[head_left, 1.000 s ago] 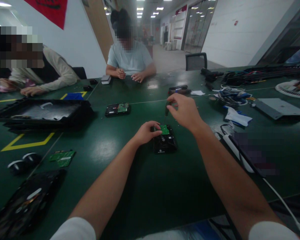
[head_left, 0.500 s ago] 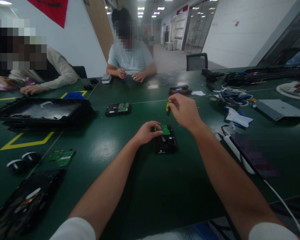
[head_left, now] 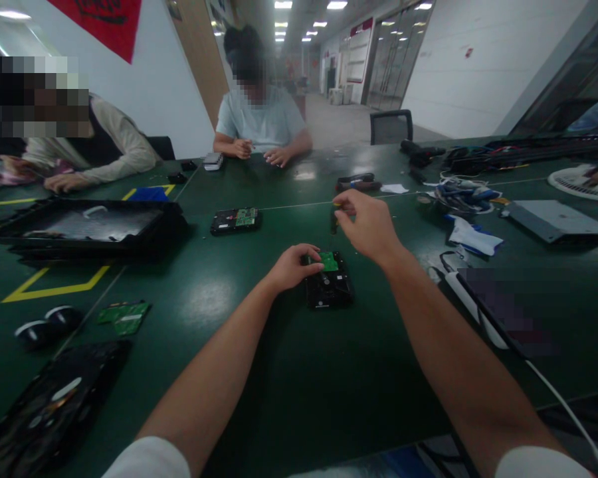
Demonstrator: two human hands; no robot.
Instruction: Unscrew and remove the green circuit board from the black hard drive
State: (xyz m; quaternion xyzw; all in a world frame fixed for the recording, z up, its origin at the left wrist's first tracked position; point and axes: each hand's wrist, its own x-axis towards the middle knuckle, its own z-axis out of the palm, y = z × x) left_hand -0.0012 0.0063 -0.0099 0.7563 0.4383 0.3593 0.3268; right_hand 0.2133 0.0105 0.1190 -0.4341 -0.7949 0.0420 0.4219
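Black hard drive (head_left: 329, 292) flat on the green table (head_left: 269, 411), near the middle of the view, between both forearms, with a green circuit board (head_left: 330, 261) across its far part. Left hand (head_left: 293, 267) at the far left corner of the drive, thumb and forefinger only slightly apart over the edge of the board; impossible to tell whether gripping or merely resting there. Right hand (head_left: 367, 222) raised just beyond the drive and to its right, fingers pinched together around the handle of a dark screwdriver (head_left: 334, 224) with a bit of yellow near the top. Screwdriver roughly upright, pointing down toward the far end of the drive; tip too faint to make out, so contact with the drive uncertain.

Farther out, to the left, a second drive (head_left: 235, 220), board side up, and a black tray (head_left: 172, 222). Nearer on that side, a loose green board (head_left: 125, 316) and a large black casing (head_left: 60, 398). To the right, a tangle of cables (head_left: 463, 194), a white and blue glove (head_left: 473, 236) and a grey metal box (head_left: 561, 219). Across the table, a seated person (head_left: 262, 123) in a pale shirt, both hands close together above the far edge.
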